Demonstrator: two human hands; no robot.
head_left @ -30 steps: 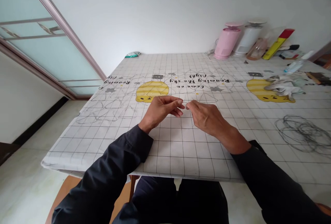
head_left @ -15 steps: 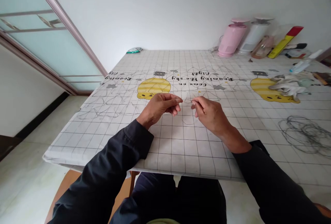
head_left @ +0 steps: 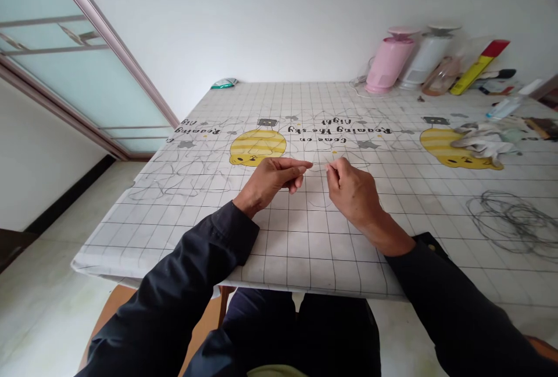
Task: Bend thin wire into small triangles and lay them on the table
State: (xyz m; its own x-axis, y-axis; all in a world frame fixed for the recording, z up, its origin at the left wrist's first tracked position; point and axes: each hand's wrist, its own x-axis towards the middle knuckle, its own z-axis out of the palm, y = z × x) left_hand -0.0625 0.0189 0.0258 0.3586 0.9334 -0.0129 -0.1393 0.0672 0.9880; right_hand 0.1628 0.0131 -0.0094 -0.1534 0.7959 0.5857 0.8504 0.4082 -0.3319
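Observation:
Thin grey thread [head_left: 174, 182] lies in loose loops over the left part of the checked tablecloth and runs toward the middle. Above the cloth, my left hand [head_left: 276, 181] pinches a strand of it between thumb and fingertips. My right hand [head_left: 354, 190] is a short gap away, its thumb and index finger pressed together on the thread. A fine strand shows faintly between the two hands, and a faint loop hangs below them. On the right lies a looser tangle of darker cord [head_left: 514, 223].
The checked tablecloth [head_left: 270, 249] covers the table. At the back right stand a pink device [head_left: 389, 64], a white device [head_left: 426, 60], a bottle [head_left: 440, 76] and a yellow-red box [head_left: 479, 68]. A crumpled cloth [head_left: 490, 140] lies before them; a green packet [head_left: 224, 83] is at the back left.
My left fingertips have moved slightly right and are straighter. My right hand has closed into a tighter pinch. The view has shifted slightly.

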